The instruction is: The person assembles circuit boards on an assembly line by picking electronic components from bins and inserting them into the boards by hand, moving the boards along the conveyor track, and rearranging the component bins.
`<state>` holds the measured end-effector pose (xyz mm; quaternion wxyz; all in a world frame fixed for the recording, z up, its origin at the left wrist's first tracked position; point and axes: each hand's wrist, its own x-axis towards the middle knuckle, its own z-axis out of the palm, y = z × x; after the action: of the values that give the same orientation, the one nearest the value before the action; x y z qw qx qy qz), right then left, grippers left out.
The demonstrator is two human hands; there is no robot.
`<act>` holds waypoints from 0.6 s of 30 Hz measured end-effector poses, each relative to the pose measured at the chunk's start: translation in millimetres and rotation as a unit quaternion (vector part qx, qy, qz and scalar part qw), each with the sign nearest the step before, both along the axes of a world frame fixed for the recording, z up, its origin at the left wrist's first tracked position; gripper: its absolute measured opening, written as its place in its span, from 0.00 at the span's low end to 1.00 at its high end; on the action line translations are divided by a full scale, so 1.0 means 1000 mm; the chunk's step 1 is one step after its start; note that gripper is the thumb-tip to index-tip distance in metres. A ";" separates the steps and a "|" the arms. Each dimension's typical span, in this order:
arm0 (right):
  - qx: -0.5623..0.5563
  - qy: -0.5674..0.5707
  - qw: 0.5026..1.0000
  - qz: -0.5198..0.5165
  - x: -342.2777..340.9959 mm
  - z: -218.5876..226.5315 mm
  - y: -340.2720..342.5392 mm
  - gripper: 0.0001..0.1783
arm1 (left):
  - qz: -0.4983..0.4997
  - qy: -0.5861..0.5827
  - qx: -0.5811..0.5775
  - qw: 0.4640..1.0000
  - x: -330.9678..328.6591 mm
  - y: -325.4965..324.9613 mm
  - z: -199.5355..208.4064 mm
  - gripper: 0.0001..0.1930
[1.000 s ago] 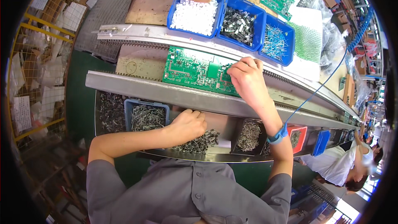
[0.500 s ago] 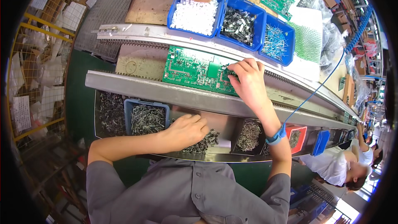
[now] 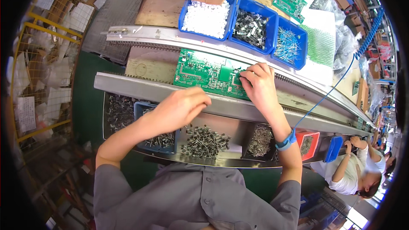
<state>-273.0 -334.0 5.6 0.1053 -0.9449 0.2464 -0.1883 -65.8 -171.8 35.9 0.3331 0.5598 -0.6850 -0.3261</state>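
A green circuit board lies in the rail track, with small parts across its face. At its right end, the bent fingers of my right hand are closed against the surface; anything between them is hidden. My left hand hovers over the near metal rail, its fingertips pinched together on something too small to make out. Below it, a heap of small black components with metal leads fills part of the metal trough. A blue-grey bin of similar leaded parts is partly covered by my left forearm.
Beyond the track stand blue bins of white parts, black parts and blue leaded parts. A red bin sits farther right. A blue coiled cord runs to my right wristband. Co-workers are at far right.
My left hand has risen from the heap of black components to above the near rail. The right hand stays at the board's right end, with its fingers slightly shifted.
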 end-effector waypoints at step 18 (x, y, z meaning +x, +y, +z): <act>0.046 -0.049 0.955 0.290 0.065 0.019 0.143 0.05 | 0.076 -0.174 -0.151 0.970 0.023 -0.055 -0.034 0.08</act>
<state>-208.4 -190.9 24.8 0.2103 -0.9595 -0.0348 -0.1840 -42.6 -226.9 2.1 0.3131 0.6016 -0.7293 -0.0903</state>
